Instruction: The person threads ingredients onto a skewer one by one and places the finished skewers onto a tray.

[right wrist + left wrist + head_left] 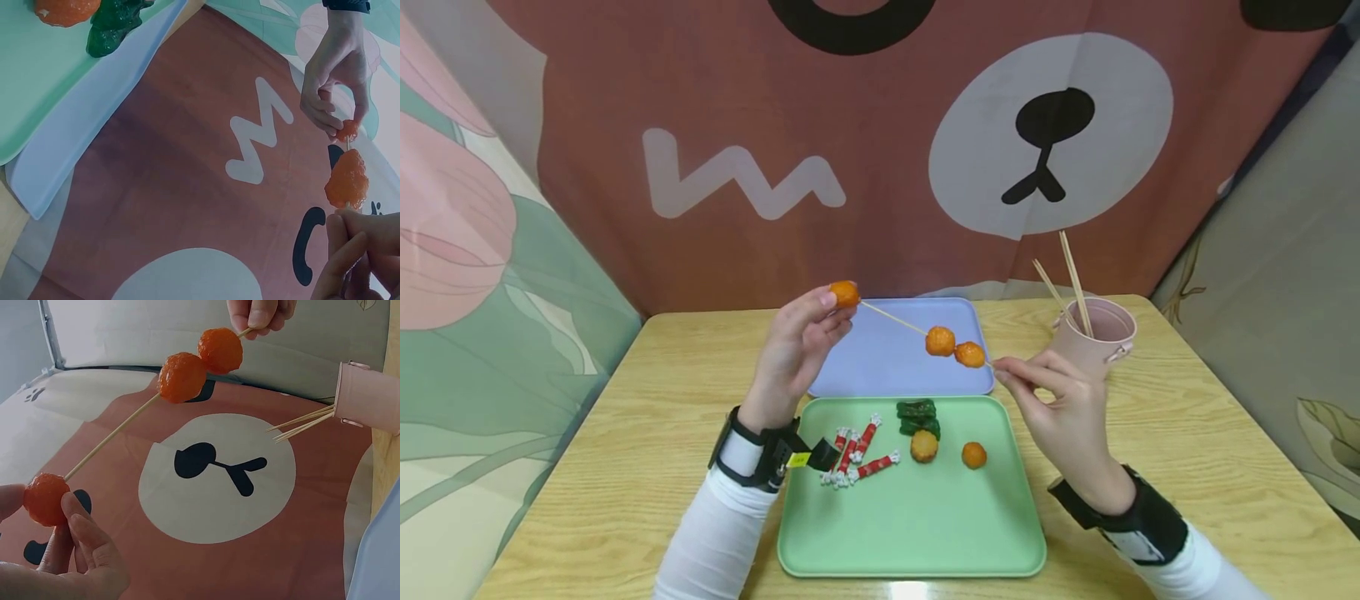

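Note:
My left hand (801, 346) pinches an orange ball (47, 499) with a glossy, bumpy surface, at the tip of a thin wooden skewer (112, 439). Two more orange balls, one at mid-skewer (940, 341) and one close beside it (970, 354), sit threaded near the other end. Between thumb and fingertips, my right hand (1060, 408) grips the skewer's end just past them. The skewer slants down to the right, held up above the trays. In the right wrist view the threaded balls overlap into one orange shape (347, 179).
A green tray (910, 533) bears several red-wrapped sticks with white ends (876, 465), dark green pieces (917, 417), a yellowish ball (924, 447) and a loose orange ball (974, 455). Behind it lies a blue tray (880, 358). A pink bucket (1093, 333) holding skewers stands at right.

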A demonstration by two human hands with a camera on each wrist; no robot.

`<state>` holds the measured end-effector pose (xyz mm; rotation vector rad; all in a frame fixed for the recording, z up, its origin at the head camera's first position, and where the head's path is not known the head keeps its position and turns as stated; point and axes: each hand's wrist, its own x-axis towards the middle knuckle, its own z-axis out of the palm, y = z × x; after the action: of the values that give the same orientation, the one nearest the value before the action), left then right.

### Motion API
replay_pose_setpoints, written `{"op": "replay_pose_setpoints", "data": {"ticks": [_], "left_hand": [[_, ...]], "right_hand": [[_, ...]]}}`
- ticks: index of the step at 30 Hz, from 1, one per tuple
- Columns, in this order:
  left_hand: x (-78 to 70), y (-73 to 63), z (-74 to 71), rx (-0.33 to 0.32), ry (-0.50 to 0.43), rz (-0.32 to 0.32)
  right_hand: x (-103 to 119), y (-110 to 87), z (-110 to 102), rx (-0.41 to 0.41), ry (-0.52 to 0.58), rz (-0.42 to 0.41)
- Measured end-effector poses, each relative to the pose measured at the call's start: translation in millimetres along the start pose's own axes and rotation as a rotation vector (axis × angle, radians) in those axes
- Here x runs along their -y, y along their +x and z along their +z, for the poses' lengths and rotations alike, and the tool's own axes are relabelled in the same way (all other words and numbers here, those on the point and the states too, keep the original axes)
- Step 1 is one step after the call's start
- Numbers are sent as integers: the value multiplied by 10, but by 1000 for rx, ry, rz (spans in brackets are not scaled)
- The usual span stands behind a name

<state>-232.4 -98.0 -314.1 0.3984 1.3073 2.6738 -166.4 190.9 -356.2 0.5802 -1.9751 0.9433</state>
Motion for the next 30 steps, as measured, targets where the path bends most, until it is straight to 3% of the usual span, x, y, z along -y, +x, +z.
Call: {"op": "replay_pose_setpoints", "data": {"ticks": [30], "left_hand": [[207, 16, 109, -70, 49, 27]], "right_hand": [[10, -40, 6, 38, -1, 38]]}}
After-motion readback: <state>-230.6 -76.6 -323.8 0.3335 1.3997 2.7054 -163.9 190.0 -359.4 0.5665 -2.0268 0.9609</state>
